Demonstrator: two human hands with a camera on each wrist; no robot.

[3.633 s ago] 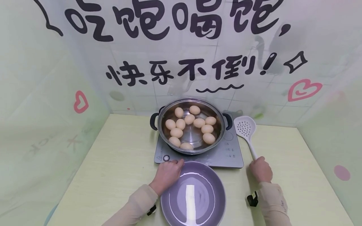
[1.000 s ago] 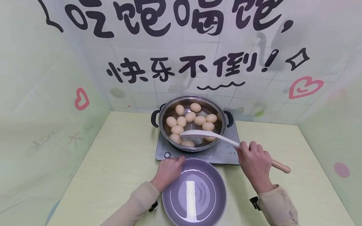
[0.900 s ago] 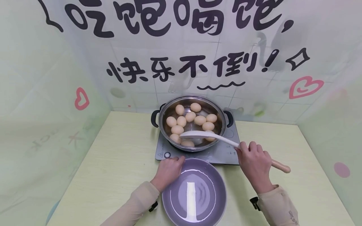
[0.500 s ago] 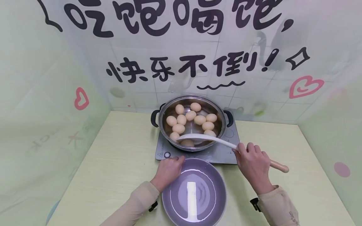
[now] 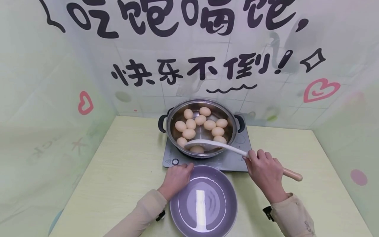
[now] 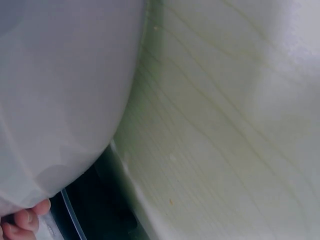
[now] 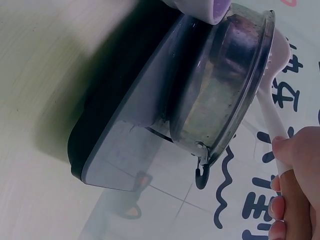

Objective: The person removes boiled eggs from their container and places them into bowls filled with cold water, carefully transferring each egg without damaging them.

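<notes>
My right hand (image 5: 265,174) holds a white slotted spoon (image 5: 213,144) by its handle, where the white shaft meets the wooden end. The spoon's head reaches into the near side of a steel pot (image 5: 202,133), beside the closest eggs. Several light brown eggs (image 5: 188,133) lie inside the pot. My left hand (image 5: 176,179) grips the upper left rim of a purple bowl (image 5: 210,197). In the left wrist view, fingertips (image 6: 27,220) curl under the edge of this bowl (image 6: 70,90). From the right wrist, the spoon (image 7: 272,115) crosses above the pot's rim.
The pot stands on a flat induction cooker (image 5: 234,166), with black handles (image 5: 161,123) at its sides. The bowl sits directly in front of the cooker on the pale wooden table (image 5: 118,164). A printed wall sheet (image 5: 133,102) rises close behind and at both sides.
My right hand has lifted the slotted spoon off the table and brought it left into the pot. Lately its head dips slightly, and nearby eggs shift a little. The left hand stays put.
</notes>
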